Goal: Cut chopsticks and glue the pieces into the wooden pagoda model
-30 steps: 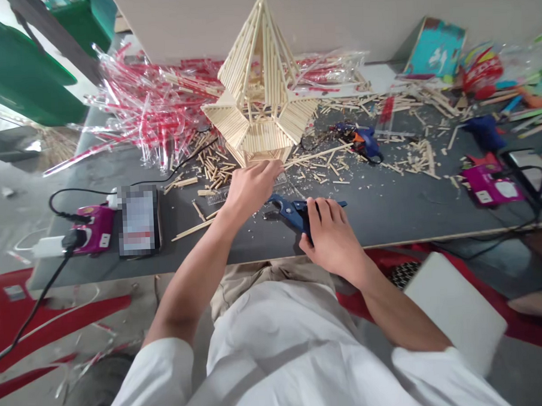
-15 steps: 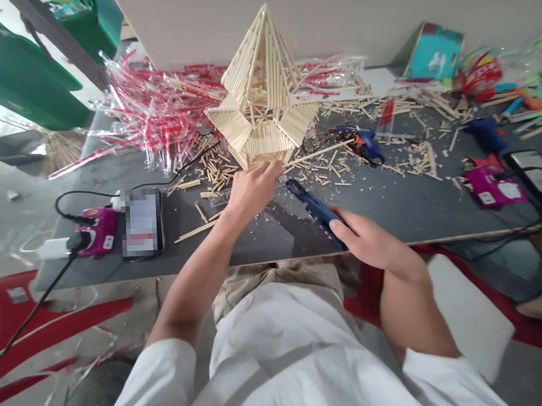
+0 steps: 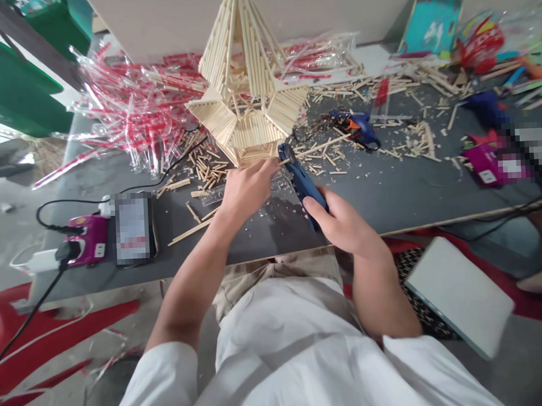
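My left hand (image 3: 249,189) pinches a thin wooden stick (image 3: 325,145) that points right, across the table. In my right hand (image 3: 339,218) are blue pliers (image 3: 299,178), gripped by the handles. The head of the pliers meets the stick just beside my left fingertips; whether the jaws are closed on it is too small to tell. Right behind my left hand stands a lantern-like model (image 3: 254,132) built of wooden sticks, with a pointed top and flared panels. A clear ruler (image 3: 212,196) lies partly hidden by my left hand.
Red-and-clear plastic wrappers (image 3: 132,119) heap at the back left. Short stick offcuts (image 3: 209,170) surround the model. A blue glue gun (image 3: 360,127) lies to the right. A phone (image 3: 132,227) and a purple power socket (image 3: 90,238) sit at front left; another purple socket (image 3: 494,163) is at right.
My right hand has brought the pliers up and left, so their head now meets the stick near my left fingers. The whole view has shifted slightly.
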`<control>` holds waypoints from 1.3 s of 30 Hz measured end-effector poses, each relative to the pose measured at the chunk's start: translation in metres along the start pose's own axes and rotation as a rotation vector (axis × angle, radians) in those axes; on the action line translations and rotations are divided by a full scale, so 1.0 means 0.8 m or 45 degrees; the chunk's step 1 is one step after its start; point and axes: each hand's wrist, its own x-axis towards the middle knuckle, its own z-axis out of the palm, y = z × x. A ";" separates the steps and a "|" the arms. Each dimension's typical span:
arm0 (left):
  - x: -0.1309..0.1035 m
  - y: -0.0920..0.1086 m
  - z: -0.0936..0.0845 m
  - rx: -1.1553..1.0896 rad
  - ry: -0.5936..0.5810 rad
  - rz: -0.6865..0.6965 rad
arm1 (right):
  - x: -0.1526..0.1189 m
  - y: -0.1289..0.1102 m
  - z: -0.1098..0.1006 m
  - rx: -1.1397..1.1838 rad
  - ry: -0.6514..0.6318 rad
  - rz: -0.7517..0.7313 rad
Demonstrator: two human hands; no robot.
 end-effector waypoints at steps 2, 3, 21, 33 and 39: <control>0.000 0.001 0.000 0.004 -0.017 0.011 | 0.001 -0.002 0.004 0.003 0.016 -0.028; -0.001 0.002 0.000 0.005 -0.019 0.021 | 0.001 -0.003 0.006 -0.001 0.021 -0.043; -0.003 0.004 0.003 0.041 -0.047 0.030 | -0.006 -0.010 0.011 -0.100 0.050 -0.116; -0.003 0.005 0.001 0.061 -0.029 0.035 | -0.008 -0.005 0.014 -0.034 0.081 -0.103; -0.004 0.004 0.001 0.070 -0.047 0.029 | -0.004 -0.001 0.019 -0.014 0.085 -0.086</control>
